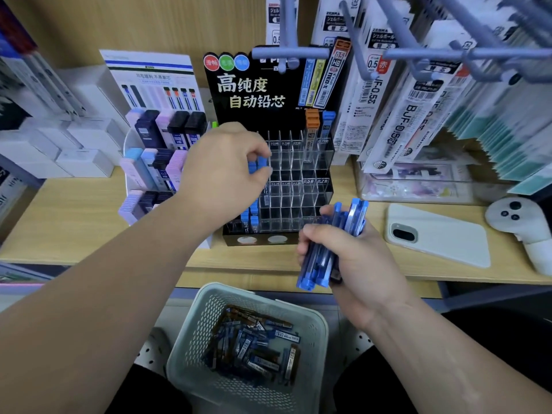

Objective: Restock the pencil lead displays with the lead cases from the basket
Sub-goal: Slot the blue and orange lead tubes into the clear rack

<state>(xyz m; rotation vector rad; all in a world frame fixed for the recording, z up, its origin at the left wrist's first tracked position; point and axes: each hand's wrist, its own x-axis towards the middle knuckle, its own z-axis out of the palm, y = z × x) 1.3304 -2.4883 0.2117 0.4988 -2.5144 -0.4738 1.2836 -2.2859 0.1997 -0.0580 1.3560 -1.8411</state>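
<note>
nearest, below both sets of fingers, the pale perforated basket (194,333) holds a heap of loose lead cases (254,345), blue and brown, lying every which way. above it and to the right, the right hand (355,264) grips a bundle of blue cases (325,255). its fingers are curled tight round the bundle, and the tilted cases stick out past the fingers at both ends.

just beyond those fingertips the black display (294,174) stands on the wooden shelf (74,216), its clear slots in stepped rows. the left hand (221,168) is at the display's left edge, thumb and curled fingers pinching blue-capped cases (257,165), two by the look of it. whether they sit in a slot i cannot tell. under those fingers, stocked blue cases (249,218) stand upright in the leftmost slots. well past the fingers, in the back row, stands an orange case (312,124).

left of the left hand's knuckles, a pastel display (149,165) is packed with cases. right of the right hand's fingers a white phone (439,234) lies face down, with a white controller (519,219) beside it. refill packs (385,94) hang farthest back.
</note>
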